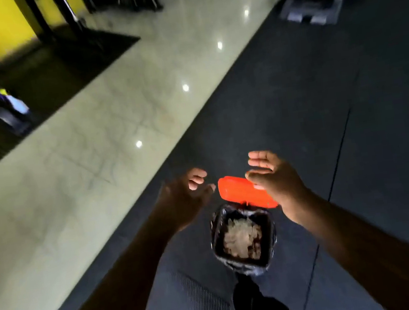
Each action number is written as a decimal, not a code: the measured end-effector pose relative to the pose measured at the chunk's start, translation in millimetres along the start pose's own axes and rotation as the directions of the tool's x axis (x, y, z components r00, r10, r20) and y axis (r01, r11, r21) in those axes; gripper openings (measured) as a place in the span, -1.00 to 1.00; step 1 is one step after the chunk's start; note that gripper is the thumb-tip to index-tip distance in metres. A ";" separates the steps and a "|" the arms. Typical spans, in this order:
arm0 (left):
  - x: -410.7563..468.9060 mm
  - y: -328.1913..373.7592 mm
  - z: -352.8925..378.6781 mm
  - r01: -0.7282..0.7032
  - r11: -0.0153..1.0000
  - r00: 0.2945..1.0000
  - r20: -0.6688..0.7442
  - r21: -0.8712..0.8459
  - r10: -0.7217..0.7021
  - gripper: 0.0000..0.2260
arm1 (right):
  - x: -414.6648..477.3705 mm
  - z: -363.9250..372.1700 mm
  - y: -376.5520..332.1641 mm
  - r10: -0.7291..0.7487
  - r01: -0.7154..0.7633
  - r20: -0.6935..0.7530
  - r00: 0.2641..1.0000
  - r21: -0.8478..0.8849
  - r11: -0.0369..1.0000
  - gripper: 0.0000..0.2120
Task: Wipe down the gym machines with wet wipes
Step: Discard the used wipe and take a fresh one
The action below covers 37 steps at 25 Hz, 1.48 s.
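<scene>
Dark rubber floor [324,110] carries a small bin [216,238] with its orange lid [240,192] raised, right hand [279,183] spread flat against it, left hand [186,197] loosely curled, empty, beside it, crumpled wipes [241,237] lying inside the bin.
</scene>
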<state>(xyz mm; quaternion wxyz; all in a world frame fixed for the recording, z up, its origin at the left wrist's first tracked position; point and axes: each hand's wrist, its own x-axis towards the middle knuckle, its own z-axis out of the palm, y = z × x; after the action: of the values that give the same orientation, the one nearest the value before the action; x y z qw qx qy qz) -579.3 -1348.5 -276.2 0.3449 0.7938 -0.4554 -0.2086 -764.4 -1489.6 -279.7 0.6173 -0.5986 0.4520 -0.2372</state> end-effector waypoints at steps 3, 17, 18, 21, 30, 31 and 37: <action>16.6 50.4 -29.9 -0.121 0.993 0.991 -0.057 0.002 0.121 -0.67 | -20.4 -32.7 -67.9 -0.151 0.151 -0.008 0.988 -0.037 0.988 -0.58; 34.7 267.8 -108.0 -0.465 0.864 0.842 -0.204 0.195 0.499 -0.71 | -76.4 -165.5 -252.9 -0.489 0.474 -0.035 0.872 -0.189 0.860 -0.57; 36.1 277.7 -106.5 -0.468 0.859 0.835 -0.212 0.209 0.507 -0.71 | -77.4 -175.6 -257.8 -0.492 0.478 -0.034 0.870 -0.187 0.858 -0.57; 42.0 306.8 -94.5 -0.468 0.856 0.833 -0.216 0.218 0.510 -0.70 | -78.4 -209.1 -269.5 -0.515 0.500 -0.043 0.856 -0.181 0.847 -0.57; 16.8 358.2 -54.8 -0.434 0.855 0.837 -0.225 0.283 0.499 -0.67 | -95.2 -269.3 -261.9 -0.547 0.548 0.035 0.836 -0.095 0.831 -0.61; 7.6 355.0 -53.2 -0.411 0.869 0.845 -0.241 0.277 0.477 -0.66 | -94.6 -266.6 -256.9 -0.550 0.555 0.081 0.831 -0.079 0.828 -0.62; -113.6 287.6 -36.5 -0.068 0.975 0.845 -0.507 0.213 0.170 -0.74 | -97.7 -202.4 -205.9 -0.526 0.592 0.453 0.720 -0.005 0.806 -0.67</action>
<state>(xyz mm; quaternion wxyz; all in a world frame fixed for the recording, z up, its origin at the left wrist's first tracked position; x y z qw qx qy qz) -778.9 -1336.9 -37.5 0.3918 0.8193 -0.4108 0.0804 -930.5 -1549.5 -31.3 0.5537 -0.7886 0.1184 -0.2398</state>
